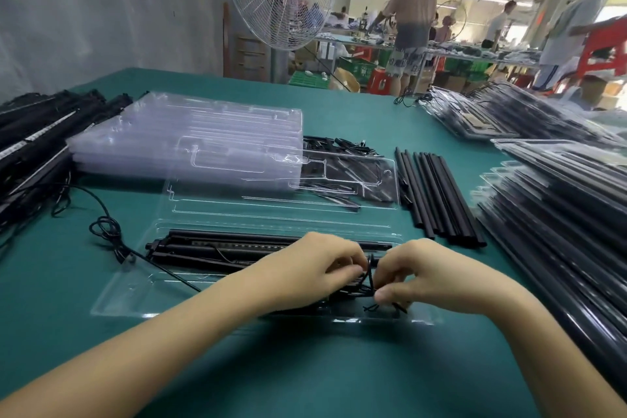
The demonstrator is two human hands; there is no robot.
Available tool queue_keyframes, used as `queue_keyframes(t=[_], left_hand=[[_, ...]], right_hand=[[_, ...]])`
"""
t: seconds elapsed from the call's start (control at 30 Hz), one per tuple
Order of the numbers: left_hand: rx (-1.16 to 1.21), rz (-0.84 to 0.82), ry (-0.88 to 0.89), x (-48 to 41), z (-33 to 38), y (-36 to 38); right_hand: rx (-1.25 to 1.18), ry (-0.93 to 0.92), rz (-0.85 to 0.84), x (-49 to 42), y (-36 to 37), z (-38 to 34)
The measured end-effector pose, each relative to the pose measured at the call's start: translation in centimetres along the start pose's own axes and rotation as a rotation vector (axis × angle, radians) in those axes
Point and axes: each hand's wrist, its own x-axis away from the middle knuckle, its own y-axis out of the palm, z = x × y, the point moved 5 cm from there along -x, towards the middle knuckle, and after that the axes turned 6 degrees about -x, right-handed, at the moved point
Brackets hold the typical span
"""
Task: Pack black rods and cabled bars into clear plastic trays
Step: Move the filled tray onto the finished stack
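Here, the left hand (pixel 315 268) and right hand (pixel 431 278) pinch a thin black cable (pixel 370 276) over the near tray (pixel 118 302), where cabled bars (pixel 237 248) lie. Coiling it tight should help it seat flat. Loose rods (pixel 437 193) wait at one o'clock, empty trays (pixel 190 142) at eleven.

Nothing here reads clearly. White marks on a green crate (pixel 361 69) far behind the surface, and the print on a bystander's shorts (pixel 405 59), are too blurred.
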Motion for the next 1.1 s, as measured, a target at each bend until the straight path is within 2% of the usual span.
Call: queue_keyframes(t=[0.1, 0.2, 0.37, 0.5, 0.63, 0.7, 0.8, 0.93, 1.1], left_hand=[[0.068, -0.18, -0.055, 0.2, -0.2, 1.1], [0.285, -0.255, -0.152, 0.5, -0.5, 0.9], [0.0, -0.099, -0.115, -0.1, 0.1, 1.1], [0.029, -0.058, -0.132, -0.4, -0.4, 1.1], [0.163, 0.011, -0.199, 0.3, -0.9, 1.2], [0.104, 0.047, -0.189, 0.4, -0.7, 1.1], [-0.109, 0.085, -0.066, 0.5, 0.2, 1.2], [-0.223, 0.019, -0.011, 0.4, 0.6, 2.4], [-0.056, -0.042, -0.059, 0.5, -0.3, 2.3]], right_hand=[[0.093, 0.003, -0.016, -0.4, 0.6, -0.1], [0.138, 0.028, 0.017, -0.7, 0.9, -0.1], [0.416, 0.171, 0.148, -0.2, 0.5, 0.5], [0.19, 0.113, 0.128, -0.3, 0.5, 0.4], [0.15, 0.089, 0.088, -0.2, 0.5, 0.5], [0.132, 0.097, 0.057, -0.2, 0.4, 0.6], [0.162, 0.119, 0.006, -0.3, 0.7, 0.7], [0.222, 0.187, -0.04, -0.5, 1.1, 1.1], [0.127, 0.264, -0.054, -0.3, 1.6, 1.7]])
